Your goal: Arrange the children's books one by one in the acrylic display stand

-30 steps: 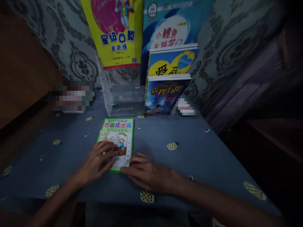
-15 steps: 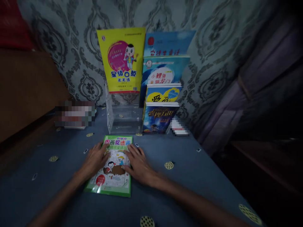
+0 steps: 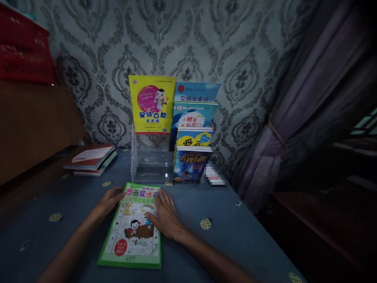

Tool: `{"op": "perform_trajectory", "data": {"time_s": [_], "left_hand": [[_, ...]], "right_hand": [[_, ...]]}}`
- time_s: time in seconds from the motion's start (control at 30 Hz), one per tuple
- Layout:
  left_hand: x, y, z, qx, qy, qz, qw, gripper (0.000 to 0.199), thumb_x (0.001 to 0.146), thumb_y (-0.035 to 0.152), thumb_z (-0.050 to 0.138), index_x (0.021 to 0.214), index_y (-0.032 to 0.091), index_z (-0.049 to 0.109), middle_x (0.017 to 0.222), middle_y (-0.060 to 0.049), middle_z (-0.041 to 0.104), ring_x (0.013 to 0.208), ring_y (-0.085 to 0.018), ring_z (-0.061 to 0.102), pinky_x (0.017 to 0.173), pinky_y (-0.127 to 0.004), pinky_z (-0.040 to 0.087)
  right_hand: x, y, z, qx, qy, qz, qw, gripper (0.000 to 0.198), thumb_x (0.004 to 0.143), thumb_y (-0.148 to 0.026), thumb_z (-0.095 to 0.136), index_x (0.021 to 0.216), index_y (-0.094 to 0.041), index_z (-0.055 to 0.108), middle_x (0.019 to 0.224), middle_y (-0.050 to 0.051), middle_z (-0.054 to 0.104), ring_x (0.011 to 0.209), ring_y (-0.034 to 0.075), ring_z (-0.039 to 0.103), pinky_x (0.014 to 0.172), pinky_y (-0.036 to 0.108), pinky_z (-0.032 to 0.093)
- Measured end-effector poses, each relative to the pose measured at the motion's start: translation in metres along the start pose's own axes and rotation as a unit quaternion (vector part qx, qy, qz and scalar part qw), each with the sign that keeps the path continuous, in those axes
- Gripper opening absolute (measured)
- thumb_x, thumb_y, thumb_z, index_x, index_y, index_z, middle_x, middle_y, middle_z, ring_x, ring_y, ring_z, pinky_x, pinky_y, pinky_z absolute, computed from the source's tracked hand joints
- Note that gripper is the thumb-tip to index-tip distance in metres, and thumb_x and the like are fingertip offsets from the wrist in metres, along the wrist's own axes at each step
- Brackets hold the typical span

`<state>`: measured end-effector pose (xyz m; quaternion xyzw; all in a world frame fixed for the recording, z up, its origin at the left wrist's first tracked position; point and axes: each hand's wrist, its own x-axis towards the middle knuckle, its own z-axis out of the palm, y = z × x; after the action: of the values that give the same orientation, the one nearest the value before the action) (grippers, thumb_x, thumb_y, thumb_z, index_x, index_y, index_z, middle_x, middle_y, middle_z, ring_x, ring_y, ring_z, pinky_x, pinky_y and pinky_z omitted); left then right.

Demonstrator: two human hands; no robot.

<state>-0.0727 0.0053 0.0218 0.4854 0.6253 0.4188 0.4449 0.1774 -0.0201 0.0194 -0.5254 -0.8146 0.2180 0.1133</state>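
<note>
A green-bordered children's picture book (image 3: 138,232) lies cover up on the cloth-covered table in front of me. My left hand (image 3: 108,202) is at its upper left edge, fingers bent together against that edge; the fingertips are partly hidden. Across the upper right edge rests my right hand (image 3: 166,216), its fingers stretched out and the thumb apart over the cover. Just beyond the book stands a clear plastic book rack (image 3: 134,165). A yellow workbook (image 3: 151,104) fills its back left, and several blue and yellow books (image 3: 190,165) stand in tiers on the right.
A small stack of books (image 3: 91,157) lies at the back left, near a brown board (image 3: 35,129) with a red basket (image 3: 26,49) above it. A blurred-out item (image 3: 214,175) is right of the rack. A tied curtain (image 3: 273,129) hangs at the right.
My left hand has slid off the cover to the book's left edge. My right hand stays on the right side. The view has tilted up, so the rack appears lower and smaller.
</note>
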Motion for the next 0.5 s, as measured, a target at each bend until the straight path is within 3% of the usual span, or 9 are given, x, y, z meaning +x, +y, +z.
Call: {"op": "perform_trajectory", "data": {"time_s": [0.13,0.2,0.4,0.5], "left_hand": [[-0.017,0.01,0.003,-0.149,-0.127,-0.078,0.978,0.055,0.048,0.04,0.094,0.091,0.014,0.072,0.085,-0.012,0.079,0.085,-0.033,0.076,0.068,-0.034,0.057],[-0.026,0.013,0.006,-0.206,-0.156,-0.097,0.961,0.052,0.051,0.036,0.096,0.092,0.013,0.073,0.09,-0.013,0.08,0.088,-0.033,0.077,0.07,-0.034,0.059],[-0.037,0.018,0.011,-0.324,-0.127,-0.099,0.932,0.054,0.053,0.025,0.098,0.099,0.012,0.074,0.098,-0.013,0.081,0.092,-0.032,0.078,0.071,-0.033,0.064],[-0.039,0.019,0.012,-0.353,-0.092,-0.1,0.926,0.055,0.056,0.02,0.095,0.106,0.013,0.073,0.099,-0.012,0.081,0.091,-0.032,0.078,0.072,-0.033,0.065]], "right_hand": [[-0.003,0.001,-0.002,0.016,0.0,-0.01,1.0,0.081,0.097,-0.046,0.056,0.159,0.0,0.03,0.168,0.026,0.016,0.159,0.037,0.012,0.128,0.053,0.012],[-0.004,0.005,0.0,0.048,0.009,-0.017,0.999,0.081,0.098,-0.048,0.056,0.159,-0.001,0.03,0.169,0.025,0.016,0.159,0.036,0.012,0.128,0.054,0.012],[-0.001,0.031,0.02,0.224,0.067,-0.025,0.972,0.086,0.098,-0.06,0.049,0.162,-0.007,0.026,0.172,0.02,0.009,0.16,0.031,0.009,0.13,0.05,0.014],[0.005,0.036,0.029,0.362,0.12,-0.051,0.923,0.092,0.091,-0.07,0.056,0.161,-0.016,0.03,0.166,0.018,0.032,0.154,0.031,0.03,0.126,0.05,0.025]]}}
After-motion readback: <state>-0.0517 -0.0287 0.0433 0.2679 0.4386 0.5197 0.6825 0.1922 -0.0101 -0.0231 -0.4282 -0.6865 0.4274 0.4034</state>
